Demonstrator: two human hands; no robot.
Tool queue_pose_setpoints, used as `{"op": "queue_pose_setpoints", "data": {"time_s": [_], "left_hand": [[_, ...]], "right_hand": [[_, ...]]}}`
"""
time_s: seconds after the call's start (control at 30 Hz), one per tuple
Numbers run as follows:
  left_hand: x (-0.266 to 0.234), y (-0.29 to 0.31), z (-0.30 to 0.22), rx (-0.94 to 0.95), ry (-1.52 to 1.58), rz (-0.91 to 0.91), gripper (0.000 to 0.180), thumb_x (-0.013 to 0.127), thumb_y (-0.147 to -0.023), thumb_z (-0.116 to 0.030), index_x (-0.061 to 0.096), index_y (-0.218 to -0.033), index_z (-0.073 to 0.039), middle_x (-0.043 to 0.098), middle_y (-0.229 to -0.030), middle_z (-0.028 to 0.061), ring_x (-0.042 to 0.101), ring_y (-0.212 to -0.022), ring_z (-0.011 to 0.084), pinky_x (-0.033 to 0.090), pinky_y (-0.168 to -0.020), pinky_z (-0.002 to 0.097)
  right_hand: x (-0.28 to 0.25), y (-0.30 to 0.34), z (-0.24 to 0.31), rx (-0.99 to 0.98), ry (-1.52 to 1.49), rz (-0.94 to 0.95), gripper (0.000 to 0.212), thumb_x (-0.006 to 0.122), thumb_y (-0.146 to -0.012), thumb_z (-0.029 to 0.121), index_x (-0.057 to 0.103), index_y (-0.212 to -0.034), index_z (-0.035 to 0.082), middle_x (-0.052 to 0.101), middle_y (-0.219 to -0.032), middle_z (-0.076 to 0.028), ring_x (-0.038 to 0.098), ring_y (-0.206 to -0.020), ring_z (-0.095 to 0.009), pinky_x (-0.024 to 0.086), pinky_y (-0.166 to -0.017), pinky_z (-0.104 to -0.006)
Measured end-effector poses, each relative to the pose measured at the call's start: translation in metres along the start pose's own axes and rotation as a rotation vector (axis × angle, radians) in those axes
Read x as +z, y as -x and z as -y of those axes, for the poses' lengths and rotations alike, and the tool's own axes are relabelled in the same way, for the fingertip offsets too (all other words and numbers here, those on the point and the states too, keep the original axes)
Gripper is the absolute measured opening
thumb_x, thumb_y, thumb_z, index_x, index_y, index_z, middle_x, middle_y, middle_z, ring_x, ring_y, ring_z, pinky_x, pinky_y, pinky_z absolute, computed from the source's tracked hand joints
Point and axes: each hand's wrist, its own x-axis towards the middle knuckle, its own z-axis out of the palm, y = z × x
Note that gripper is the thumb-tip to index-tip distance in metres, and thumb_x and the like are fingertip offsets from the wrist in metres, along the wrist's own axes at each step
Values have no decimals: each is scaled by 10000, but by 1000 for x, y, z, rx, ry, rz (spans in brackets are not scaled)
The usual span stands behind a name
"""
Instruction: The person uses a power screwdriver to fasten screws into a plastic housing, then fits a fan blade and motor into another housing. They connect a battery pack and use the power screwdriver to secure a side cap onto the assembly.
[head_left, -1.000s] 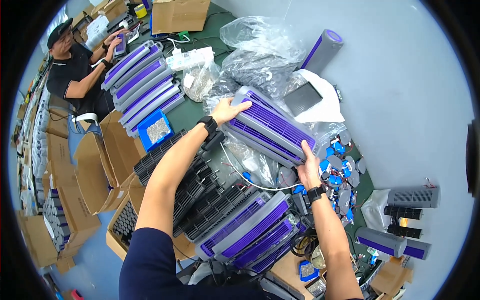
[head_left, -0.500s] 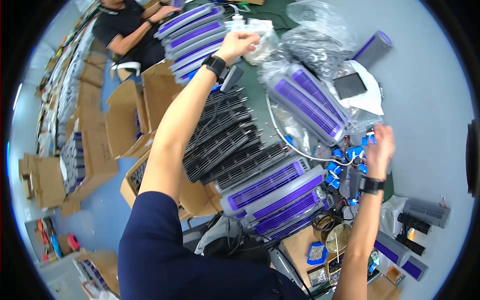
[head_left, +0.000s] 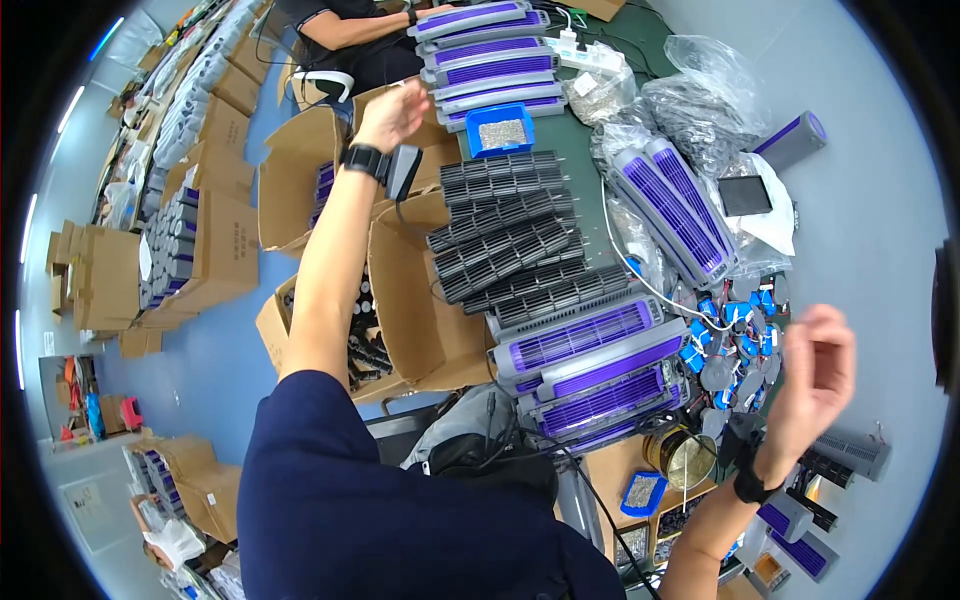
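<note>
Raised over the cardboard boxes at the left edge of the table, my left hand (head_left: 393,115) is empty, its fingers loosely bent and apart. Closest to it are a blue tray (head_left: 500,112) of small metal parts and a stack of black slatted rollers (head_left: 505,245). On the right, my right hand (head_left: 818,365) hangs in the air beside a heap of small round motors with blue parts (head_left: 735,345). Its fingers curve with a gap to the thumb, and nothing shows in them. Between my arms lie stacked grey and purple slatted housings (head_left: 590,345).
Another stack of purple housings (head_left: 490,70) stands at the far end, beside a seated person (head_left: 345,40). Two bagged housings (head_left: 675,210) and clear plastic bags (head_left: 690,105) lie far right. Open cartons (head_left: 425,320) line the left. A white cable (head_left: 625,265) crosses the table.
The view has shifted, so the table appears farther right. My left hand has moved left from beside the far stack to above the cartons. My right hand has moved right, off the motors.
</note>
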Motion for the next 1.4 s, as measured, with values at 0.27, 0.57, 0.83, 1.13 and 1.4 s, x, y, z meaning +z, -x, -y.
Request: {"op": "queue_pose_setpoints", "data": {"time_s": [0.27,0.57,0.83,1.13,1.4], "left_hand": [[-73,65,122,-368,-537,-15,638,644,-854,-467,514,-1373,-119,396,-1441,224,392,-1307,385,383,-973,580],[-16,106,165,-469,-64,256,242,579,-955,-180,594,-1142,-27,668,-971,74,649,-809,179,558,-665,324],[-6,130,151,-352,-335,328,511,635,-919,-246,440,-1353,-59,599,-1186,62,566,-1033,198,454,-908,400],[-17,137,145,-515,-315,462,941,670,-904,-211,-20,-1527,-62,554,-1265,112,623,-998,198,560,-706,424],[-10,146,137,-425,-559,524,1221,830,-651,60,6,-1536,-109,420,-1364,269,612,-1022,245,571,-701,387]], "right_hand": [[49,23,21,18,305,553,195,751,-736,54,643,-895,21,644,-940,-87,602,-807,-204,459,-778,-333],[14,24,45,121,130,124,112,677,-775,-46,620,-862,-3,621,-929,-92,578,-875,-180,451,-817,-308],[9,50,61,41,316,269,131,702,-722,-24,616,-820,-16,638,-855,-107,614,-812,-198,476,-761,-307],[-25,77,95,46,293,101,143,727,-755,48,618,-831,-2,628,-846,-93,585,-788,-181,452,-720,-285],[-33,102,100,26,382,176,157,740,-753,67,614,-822,3,639,-831,-101,612,-770,-207,464,-709,-295]]}}
